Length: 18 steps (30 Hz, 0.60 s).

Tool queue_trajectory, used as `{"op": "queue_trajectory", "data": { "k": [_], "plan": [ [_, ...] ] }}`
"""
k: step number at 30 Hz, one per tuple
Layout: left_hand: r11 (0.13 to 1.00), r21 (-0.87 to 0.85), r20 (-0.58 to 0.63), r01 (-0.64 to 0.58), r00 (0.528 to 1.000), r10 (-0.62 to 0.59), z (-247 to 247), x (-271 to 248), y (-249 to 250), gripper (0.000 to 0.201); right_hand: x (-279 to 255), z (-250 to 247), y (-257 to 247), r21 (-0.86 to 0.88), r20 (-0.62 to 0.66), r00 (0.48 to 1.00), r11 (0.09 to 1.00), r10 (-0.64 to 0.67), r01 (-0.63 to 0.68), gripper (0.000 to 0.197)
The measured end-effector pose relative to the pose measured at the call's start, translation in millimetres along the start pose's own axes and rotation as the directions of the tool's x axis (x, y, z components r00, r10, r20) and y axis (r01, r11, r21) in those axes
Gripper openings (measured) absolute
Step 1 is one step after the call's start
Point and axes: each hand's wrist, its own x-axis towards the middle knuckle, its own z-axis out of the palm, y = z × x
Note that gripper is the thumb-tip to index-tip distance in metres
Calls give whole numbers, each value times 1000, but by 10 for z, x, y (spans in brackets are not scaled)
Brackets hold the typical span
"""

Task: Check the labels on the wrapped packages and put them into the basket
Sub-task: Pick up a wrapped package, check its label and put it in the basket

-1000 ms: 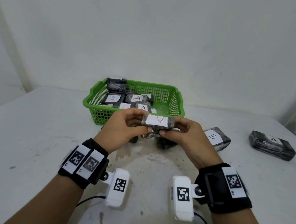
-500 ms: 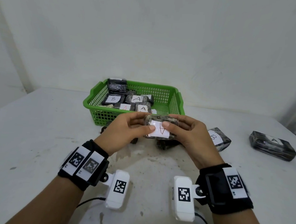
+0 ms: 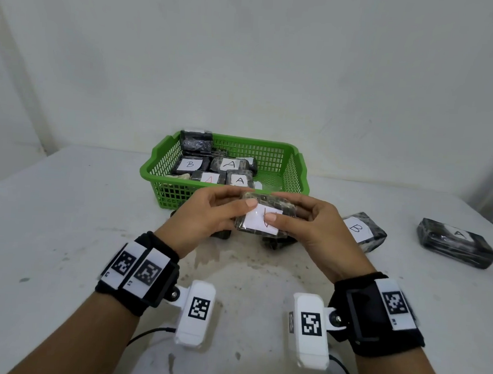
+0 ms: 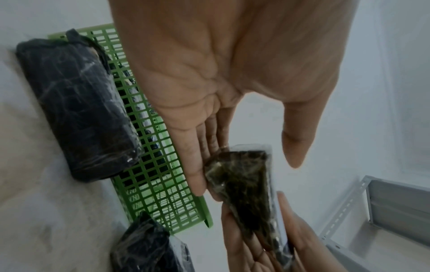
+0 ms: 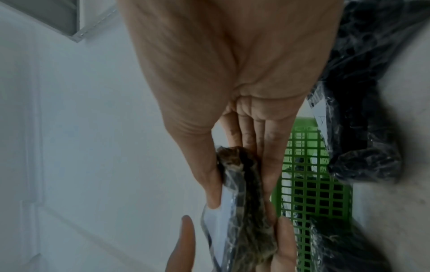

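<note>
A dark wrapped package [image 3: 270,207] with a white label [image 3: 256,224] hangs just in front of the green basket [image 3: 174,195], above the table. My left hand [image 3: 233,210] pinches its left end, thumb on the label's top corner. My right hand [image 3: 285,218] pinches the right end, and its thumb covers part of the letter. In the right wrist view the thumb [image 5: 213,191] presses the label and the fingers lie behind the package [image 5: 249,220]. The left wrist view shows fingers under the package [image 4: 244,184].
The basket holds several labelled packages, A and B. Loose on the table to the right lie a package marked B [image 3: 363,231] and another marked A [image 3: 455,246]. Two dark packages [image 3: 276,243] lie under my hands against the basket front.
The package has been turned so that its label faces me more squarely, and it sits slightly lower. Both thumbs have slid onto the label.
</note>
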Motion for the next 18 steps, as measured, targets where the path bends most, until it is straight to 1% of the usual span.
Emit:
{"op": "queue_trajectory", "data": {
  "k": [2,4,8,11,13,15,18],
  "plan": [
    [998,58,13,-11,1000,10,-2,-14,-1,30,2,-11,5,-11,-13,1000,1000,7,-7,60],
    [996,89,14,-25,1000,24,-3,-17,0,27,0,-11,8,8,-7,1000,1000,21,-21,58],
    [994,97,54,-42,998,37,-9,-23,4,40,-10,-19,-19,-36,-23,999,999,-26,25,56],
    [988,122,27,-93,996,91,-14,-13,1,46,-17,-14,-23,-44,-22,999,998,-34,33,60],
    [985,116,8,-131,991,131,-30,-8,2,53,-16,-3,-23,-5,-33,999,1000,28,-28,66],
    [980,116,13,-159,987,158,-49,1,-10,57,-16,8,-35,52,-19,994,993,107,-106,67],
    [975,130,60,-182,983,176,-36,-12,-18,59,-20,26,-44,75,1,990,987,142,-142,55]
  ]
}}
